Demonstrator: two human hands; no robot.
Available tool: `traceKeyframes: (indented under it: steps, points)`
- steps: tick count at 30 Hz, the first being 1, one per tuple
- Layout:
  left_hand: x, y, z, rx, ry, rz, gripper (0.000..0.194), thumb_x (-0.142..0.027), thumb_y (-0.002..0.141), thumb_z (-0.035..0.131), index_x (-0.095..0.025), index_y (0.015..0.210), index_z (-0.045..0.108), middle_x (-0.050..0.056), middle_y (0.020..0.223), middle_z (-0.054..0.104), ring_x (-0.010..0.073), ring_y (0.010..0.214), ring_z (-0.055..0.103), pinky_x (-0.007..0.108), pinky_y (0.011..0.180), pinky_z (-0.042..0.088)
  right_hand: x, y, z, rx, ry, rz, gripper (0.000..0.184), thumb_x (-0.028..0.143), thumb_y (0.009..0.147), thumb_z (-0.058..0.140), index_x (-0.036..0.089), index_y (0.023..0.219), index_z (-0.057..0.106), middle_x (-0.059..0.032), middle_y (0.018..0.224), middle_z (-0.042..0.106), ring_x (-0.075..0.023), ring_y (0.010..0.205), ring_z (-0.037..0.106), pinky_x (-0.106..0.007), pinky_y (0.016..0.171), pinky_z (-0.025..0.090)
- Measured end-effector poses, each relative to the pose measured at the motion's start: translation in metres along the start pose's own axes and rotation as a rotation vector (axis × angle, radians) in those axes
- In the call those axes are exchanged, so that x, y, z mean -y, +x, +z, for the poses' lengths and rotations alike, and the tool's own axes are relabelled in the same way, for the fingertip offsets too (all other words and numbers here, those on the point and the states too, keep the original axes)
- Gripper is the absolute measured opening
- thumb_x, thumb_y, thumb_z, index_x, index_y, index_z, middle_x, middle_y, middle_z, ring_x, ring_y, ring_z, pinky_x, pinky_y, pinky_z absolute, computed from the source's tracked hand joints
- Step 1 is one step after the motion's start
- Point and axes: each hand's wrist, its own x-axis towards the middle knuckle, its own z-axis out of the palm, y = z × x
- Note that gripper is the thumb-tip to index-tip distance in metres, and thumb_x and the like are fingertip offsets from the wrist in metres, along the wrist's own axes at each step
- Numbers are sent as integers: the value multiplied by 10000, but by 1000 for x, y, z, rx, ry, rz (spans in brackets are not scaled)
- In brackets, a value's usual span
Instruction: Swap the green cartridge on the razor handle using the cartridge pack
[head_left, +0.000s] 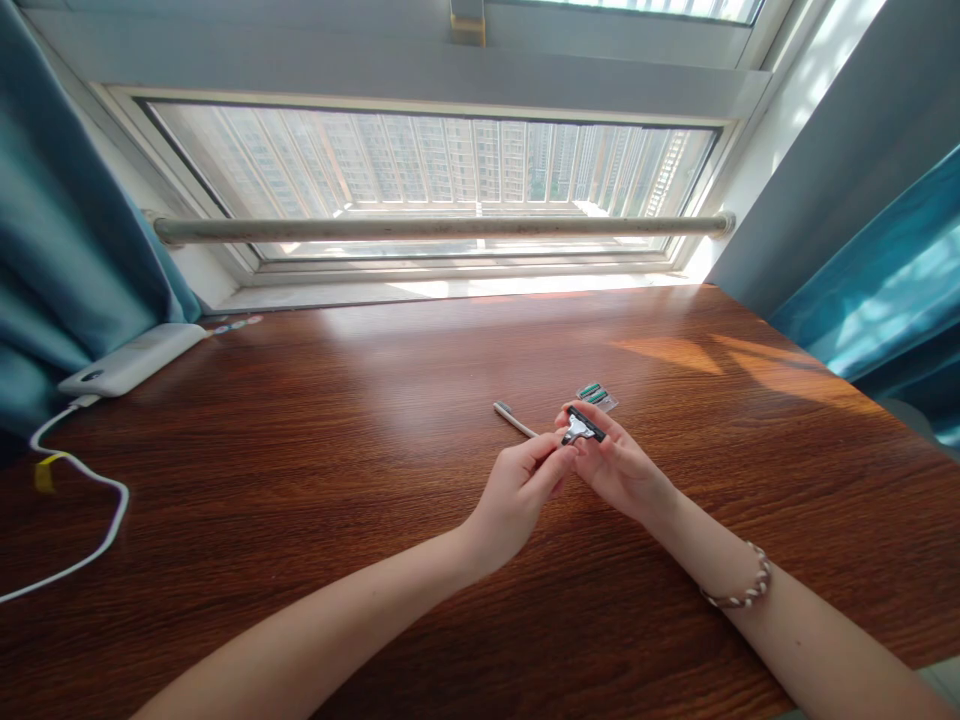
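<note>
My right hand (616,463) pinches a small razor head (582,428), black with a silver neck, above the wooden desk (360,450). My left hand (521,490) is closed and holds the razor handle (513,418), a thin pale stick that points up and to the left, right against the razor head. Just behind the hands lies a clear pack of spare cartridges (598,396) with green strips. My right wrist wears a beaded bracelet (739,592).
A white power bank (131,360) lies at the desk's far left with a white cable (82,500) looping toward the near edge. Blue curtains (67,250) hang at both sides. A window with a rail (442,228) runs behind the desk.
</note>
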Motion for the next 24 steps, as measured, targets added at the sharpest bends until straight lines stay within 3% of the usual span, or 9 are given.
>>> traceKeyframes:
  steps: [6, 9, 13, 19, 24]
  points:
    - [2, 9, -7, -33, -43, -9, 214, -338, 809, 492, -133, 767, 539, -34, 579, 435, 77, 542, 382, 201, 506, 318, 1, 4, 0, -62, 5, -2, 544, 462, 619, 697, 249, 1098, 553, -44, 1006, 601, -167, 896, 555, -297, 797, 435]
    - [5, 16, -14, -73, -102, 17, 263, -373, 823, 458, -127, 758, 526, -25, 578, 460, 81, 535, 421, 203, 502, 346, 1, 6, -2, -116, -11, 2, 495, 480, 638, 674, 241, 1058, 571, -43, 991, 612, -146, 800, 568, -290, 746, 447]
    - [16, 26, -26, -94, -167, 47, 357, -443, 832, 417, -129, 963, 525, -21, 596, 482, 79, 494, 465, 201, 477, 379, 0, 7, -5, -195, -19, -8, 388, 450, 685, 646, 206, 983, 602, -24, 846, 618, -108, 643, 533, -245, 607, 436]
    - [28, 37, -43, -93, -471, 36, 385, -500, 829, 393, -186, 1028, 495, -86, 488, 295, 29, 335, 209, 149, 324, 173, 2, 9, -5, -301, -53, -34, 221, 396, 734, 616, 177, 706, 612, 13, 618, 542, -83, 521, 449, -217, 472, 335]
    - [32, 38, -47, -94, -649, 22, 318, -487, 833, 401, -188, 891, 492, -92, 482, 235, 18, 330, 155, 130, 320, 129, 8, 3, 0, -283, -350, -210, 476, 373, 820, 514, 182, 404, 383, 54, 360, 284, -81, 395, 314, -252, 446, 242]
